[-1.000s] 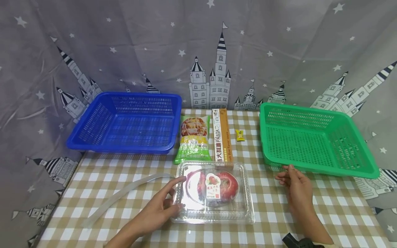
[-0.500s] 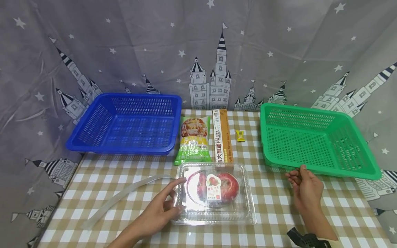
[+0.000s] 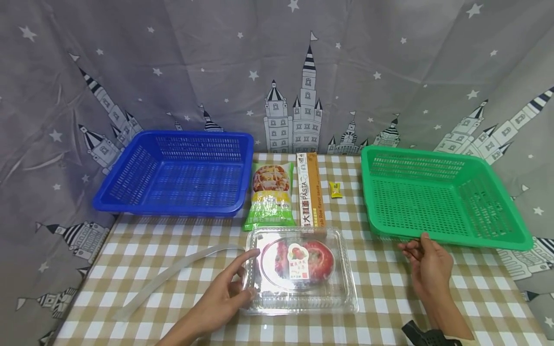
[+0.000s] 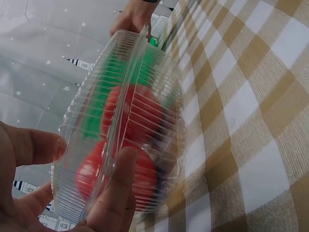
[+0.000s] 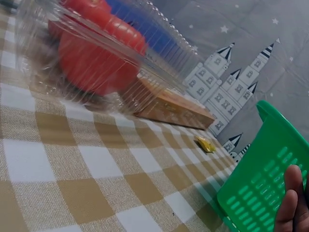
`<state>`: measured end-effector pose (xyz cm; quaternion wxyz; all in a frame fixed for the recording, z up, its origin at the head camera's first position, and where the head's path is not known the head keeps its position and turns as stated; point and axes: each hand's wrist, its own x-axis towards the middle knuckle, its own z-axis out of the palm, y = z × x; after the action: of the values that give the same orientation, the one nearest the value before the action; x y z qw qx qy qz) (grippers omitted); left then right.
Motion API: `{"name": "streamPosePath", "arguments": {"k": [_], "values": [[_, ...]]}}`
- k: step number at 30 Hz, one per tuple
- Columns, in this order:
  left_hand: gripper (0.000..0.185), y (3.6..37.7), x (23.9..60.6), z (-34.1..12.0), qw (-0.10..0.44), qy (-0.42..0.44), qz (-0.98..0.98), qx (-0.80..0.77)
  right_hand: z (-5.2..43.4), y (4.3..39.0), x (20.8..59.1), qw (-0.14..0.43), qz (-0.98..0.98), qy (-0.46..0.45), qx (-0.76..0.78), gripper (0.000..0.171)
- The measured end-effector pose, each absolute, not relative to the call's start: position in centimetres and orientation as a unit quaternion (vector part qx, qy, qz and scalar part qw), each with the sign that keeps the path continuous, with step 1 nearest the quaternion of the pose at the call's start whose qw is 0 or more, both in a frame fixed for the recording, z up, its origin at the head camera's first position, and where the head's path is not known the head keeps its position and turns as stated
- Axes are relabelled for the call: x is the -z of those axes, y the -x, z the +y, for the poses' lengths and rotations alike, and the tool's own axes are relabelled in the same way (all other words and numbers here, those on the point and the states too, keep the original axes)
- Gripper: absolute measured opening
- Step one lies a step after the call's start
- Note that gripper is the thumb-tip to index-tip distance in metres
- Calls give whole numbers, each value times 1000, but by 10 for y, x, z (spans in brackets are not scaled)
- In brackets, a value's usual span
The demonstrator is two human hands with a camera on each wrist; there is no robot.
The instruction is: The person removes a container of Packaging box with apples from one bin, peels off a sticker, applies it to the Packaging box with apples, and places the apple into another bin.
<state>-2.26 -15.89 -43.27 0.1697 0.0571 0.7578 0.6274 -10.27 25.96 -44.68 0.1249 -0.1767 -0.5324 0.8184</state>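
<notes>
Clear ribbed plastic makes up the clamshell box [image 3: 300, 269], which lies on the checked tablecloth [image 3: 143, 250] with red tomatoes [image 3: 318, 259] and a small label inside. It is the landmark here. The left hand [image 3: 220, 295] is at the box's left end, thumb on the lid edge and fingers curled against the side wall; the left wrist view shows thumb and fingers [image 4: 116, 188] wrapped round that end, so it grips the box rather than merely touching it.

To the right of the box, the right hand [image 3: 428, 264] has its thumb over the near rim of the green basket [image 3: 446, 197] and its fingers bent beneath, pinching the rim. Beyond the box lie a green snack bag [image 3: 270, 194], a long pasta carton [image 3: 309, 190] and a small yellow sachet [image 3: 334, 189]; beyond and to the left stands a blue basket [image 3: 177, 170], and to the left lies a pale flat strip [image 3: 173, 274].

In my judgement, a thin box like this flexes, so a one-ended grip should be firm but not crushing, with the box kept level so the lid stays closed and the tomatoes do not roll. The basket overhangs the table edge on the right, so steadying it by the rim seems sensible.
</notes>
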Motion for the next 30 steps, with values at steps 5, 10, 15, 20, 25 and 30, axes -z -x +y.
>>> {"name": "streamPosePath", "arguments": {"k": [5,10,15,20,25,30], "values": [[78,24,431,-158,164,-56,752,-635,261,102,448,121,-535,165,-820,39],[78,25,430,-156,161,-62,745,-645,263,101,449,118,-538,155,-820,40],[78,27,425,-153,162,-65,750,-639,264,100,450,121,-543,148,-817,40],[78,32,417,-149,160,-76,742,-647,264,100,451,123,-550,146,-813,40],[76,43,407,-144,155,-99,726,-663,264,99,451,121,-541,131,-822,38],[76,59,396,-136,151,-111,720,-668,263,99,451,123,-526,130,-831,37]]}}
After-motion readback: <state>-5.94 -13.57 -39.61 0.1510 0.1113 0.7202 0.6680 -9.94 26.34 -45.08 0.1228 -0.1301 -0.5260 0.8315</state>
